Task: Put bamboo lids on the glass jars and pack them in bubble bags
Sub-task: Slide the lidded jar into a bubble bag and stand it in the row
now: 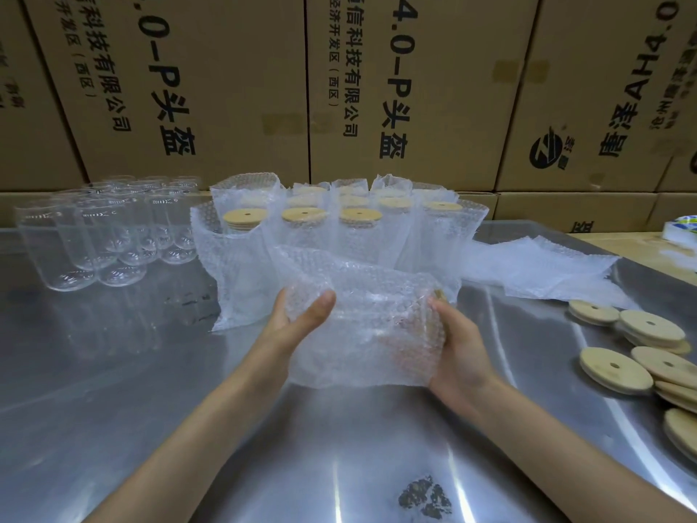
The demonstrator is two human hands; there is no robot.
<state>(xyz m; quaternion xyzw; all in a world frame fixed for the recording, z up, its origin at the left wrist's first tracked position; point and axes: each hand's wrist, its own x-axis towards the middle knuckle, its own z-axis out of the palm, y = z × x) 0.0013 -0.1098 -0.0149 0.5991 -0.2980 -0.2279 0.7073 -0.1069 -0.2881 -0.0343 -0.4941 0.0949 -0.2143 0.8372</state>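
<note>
Fingers of both hands clamp bubble bag [362,326]; jar inside barely visible.

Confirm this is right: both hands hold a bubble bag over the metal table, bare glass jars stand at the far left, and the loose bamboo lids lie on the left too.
One error: the head view shows the loose bamboo lids on the right. The rest holds: left hand and right hand hold the bubble bag, bare glass jars far left.
</note>
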